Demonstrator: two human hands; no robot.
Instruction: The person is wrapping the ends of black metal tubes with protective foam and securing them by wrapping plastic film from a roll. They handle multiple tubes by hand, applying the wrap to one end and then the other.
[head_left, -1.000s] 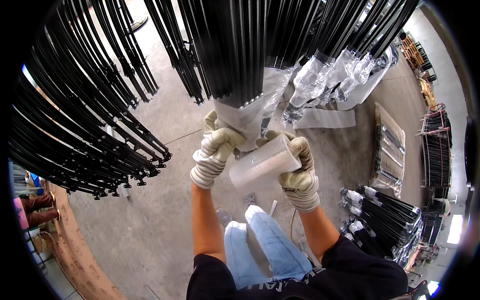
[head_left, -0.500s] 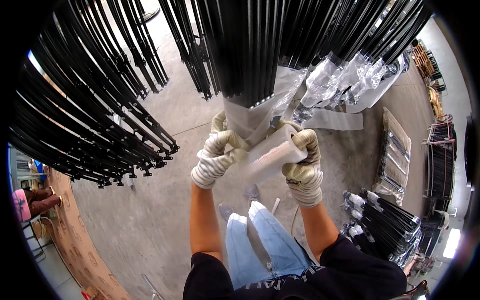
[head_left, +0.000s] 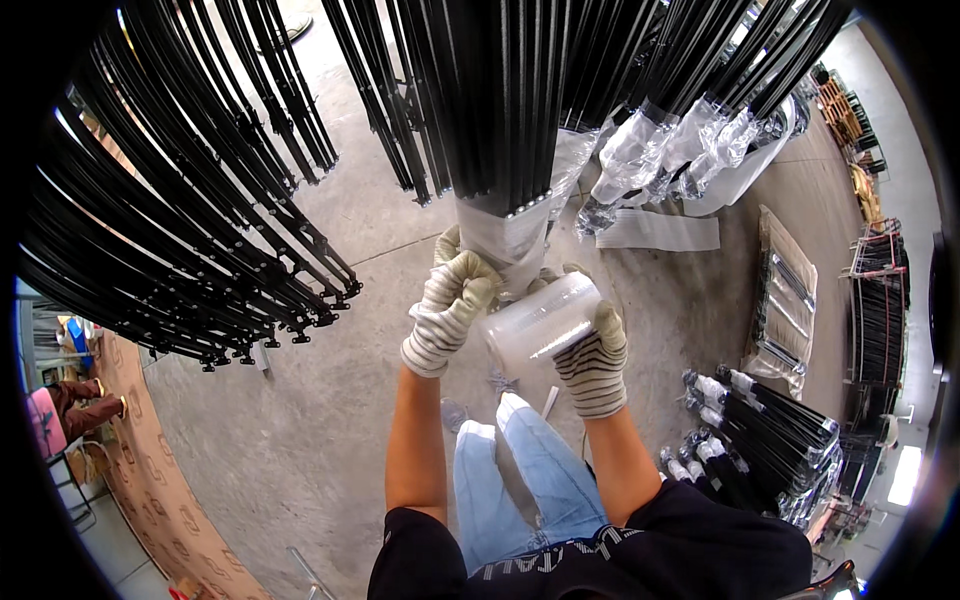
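Note:
A bundle of black metal bars [head_left: 495, 120] hangs down in front of me, its lower end wrapped in clear plastic film [head_left: 505, 235]. My left hand [head_left: 447, 310], in a pale knitted glove, is closed at the left of this wrapped end, pinching the film. My right hand [head_left: 595, 362], also gloved, grips a roll of clear stretch film [head_left: 540, 318] by its right end. The roll lies slightly tilted just below the wrapped end. Some of my right fingers are hidden behind it.
More black bars [head_left: 200, 200] hang at the left. Bundles with film-wrapped ends [head_left: 640, 150] hang at the right. A strip of white sheet [head_left: 660, 230] is beneath them. Wrapped bundles [head_left: 770, 430] lie at the lower right, near a flat wrapped pack [head_left: 780, 310]. Another person [head_left: 75, 410] is at far left.
The roll has turned closer to level and moved slightly down. My right hand has shifted down with it, from the roll's end to its underside. My left hand has moved slightly right.

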